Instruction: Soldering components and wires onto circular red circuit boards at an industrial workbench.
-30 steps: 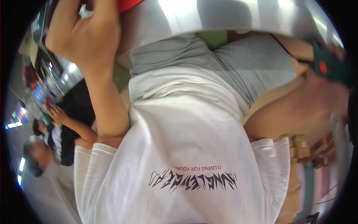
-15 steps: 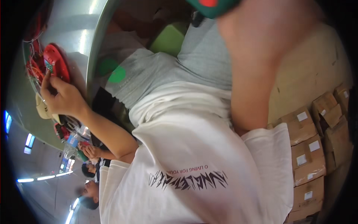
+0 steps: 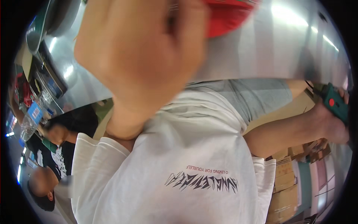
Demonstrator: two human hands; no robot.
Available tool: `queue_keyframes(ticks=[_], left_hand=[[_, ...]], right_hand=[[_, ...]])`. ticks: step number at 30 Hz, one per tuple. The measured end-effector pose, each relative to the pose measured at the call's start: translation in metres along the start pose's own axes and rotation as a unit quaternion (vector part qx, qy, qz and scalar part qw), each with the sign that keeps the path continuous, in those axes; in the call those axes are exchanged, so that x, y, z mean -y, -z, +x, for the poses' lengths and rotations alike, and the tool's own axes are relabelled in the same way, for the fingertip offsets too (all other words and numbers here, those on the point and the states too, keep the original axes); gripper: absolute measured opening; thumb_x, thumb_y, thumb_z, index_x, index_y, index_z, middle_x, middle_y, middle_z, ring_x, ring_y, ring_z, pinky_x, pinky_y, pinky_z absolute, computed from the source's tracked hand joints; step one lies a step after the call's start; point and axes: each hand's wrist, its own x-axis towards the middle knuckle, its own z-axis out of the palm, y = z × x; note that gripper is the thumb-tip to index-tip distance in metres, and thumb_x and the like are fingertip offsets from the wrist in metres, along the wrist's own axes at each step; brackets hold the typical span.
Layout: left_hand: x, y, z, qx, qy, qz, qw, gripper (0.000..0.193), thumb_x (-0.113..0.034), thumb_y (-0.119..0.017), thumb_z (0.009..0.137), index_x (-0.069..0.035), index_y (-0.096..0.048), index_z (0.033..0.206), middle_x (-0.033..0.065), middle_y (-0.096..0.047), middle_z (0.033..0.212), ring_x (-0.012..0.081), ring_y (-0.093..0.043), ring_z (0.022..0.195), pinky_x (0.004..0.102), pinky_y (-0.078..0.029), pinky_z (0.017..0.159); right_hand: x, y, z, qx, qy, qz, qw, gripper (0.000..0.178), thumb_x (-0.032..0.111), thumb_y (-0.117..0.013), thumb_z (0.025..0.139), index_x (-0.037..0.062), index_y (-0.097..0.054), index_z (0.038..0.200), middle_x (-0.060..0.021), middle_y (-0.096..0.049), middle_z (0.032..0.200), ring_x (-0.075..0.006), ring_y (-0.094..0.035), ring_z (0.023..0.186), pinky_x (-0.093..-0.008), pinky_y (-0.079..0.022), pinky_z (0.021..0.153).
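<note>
My left hand is large and close at the upper middle, blurred, with its fingers curled and partly cut off by the top edge. Right against its fingers is a red plastic shell with a curved rim, only partly in view over the metal tabletop. Whatever the fingers pinch is hidden. Out at the far right, beside my knee, my right hand is closed around a dark green handheld tool with a red round button. A black cord runs from the tool.
A shiny metal tabletop spans the top. At the left are a dark flat case, a blue card, clear plastic wrapping and red parts. Co-workers sit along that side. Cardboard boxes are stacked at the lower right.
The view has swung toward the table, bringing my left hand and the red shell from the left to the upper middle. My right hand, with the green tool, has gone from the top to the far right.
</note>
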Motion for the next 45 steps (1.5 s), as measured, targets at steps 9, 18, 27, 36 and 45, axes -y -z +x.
queue_keyframes(ticks=[9,18,27,36,45], left_hand=[[-0.012,-0.003,-0.003,0.030,0.060,-0.029,0.997,0.013,-0.015,-0.067,0.080,-0.003,-0.068,0.085,0.0072,-0.064,0.081,0.0189,-0.059,0.076,0.0295,-0.045,0.067],[-0.017,-0.002,0.003,-0.011,-0.004,-0.036,0.999,0.015,-0.023,-0.066,0.075,-0.007,-0.065,0.077,0.0059,-0.058,0.076,0.0218,-0.054,0.078,0.0330,-0.042,0.068],[-0.013,-0.009,0.001,-0.026,-0.057,-0.021,0.998,0.017,-0.015,-0.062,0.076,-0.004,-0.063,0.090,0.0090,-0.058,0.086,0.0247,-0.055,0.087,0.0341,-0.046,0.077],[-0.016,0.041,0.062,-0.068,-0.074,-0.163,0.982,0.009,-0.007,-0.062,0.085,0.001,-0.062,0.080,0.0186,-0.059,0.079,0.0368,-0.060,0.078,0.0459,-0.050,0.070],[-0.030,-0.099,0.326,0.101,-0.135,0.114,0.979,0.030,-0.029,-0.062,0.086,-0.007,-0.071,0.103,0.0215,-0.071,0.094,0.0400,-0.068,0.087,0.0501,-0.054,0.078]], right_hand=[[-0.023,0.059,0.065,0.097,-0.012,-0.077,0.992,0.047,0.034,-0.051,0.085,-0.0068,-0.060,0.106,-0.0242,-0.066,0.100,-0.0265,-0.056,0.067,-0.0405,-0.047,0.066],[-0.026,0.029,0.043,0.019,-0.011,-0.061,0.998,0.044,0.037,-0.046,0.089,-0.0024,-0.059,0.105,-0.0130,-0.064,0.092,-0.0221,-0.056,0.066,-0.0359,-0.048,0.063],[-0.040,0.018,0.016,-0.017,-0.085,0.033,0.996,0.034,0.033,-0.050,0.097,0.0020,-0.061,0.105,-0.0051,-0.060,0.078,-0.0148,-0.054,0.061,-0.0267,-0.045,0.055],[-0.015,0.014,0.011,-0.024,-0.100,0.111,0.989,0.030,0.026,-0.050,0.099,-0.0004,-0.058,0.109,-0.0124,-0.066,0.099,-0.0139,-0.054,0.060,-0.0273,-0.045,0.054],[-0.032,0.009,0.051,-0.068,-0.125,0.192,0.971,0.023,0.019,-0.051,0.097,0.0013,-0.057,0.111,-0.0140,-0.066,0.096,-0.0147,-0.055,0.053,-0.0268,-0.043,0.047]])
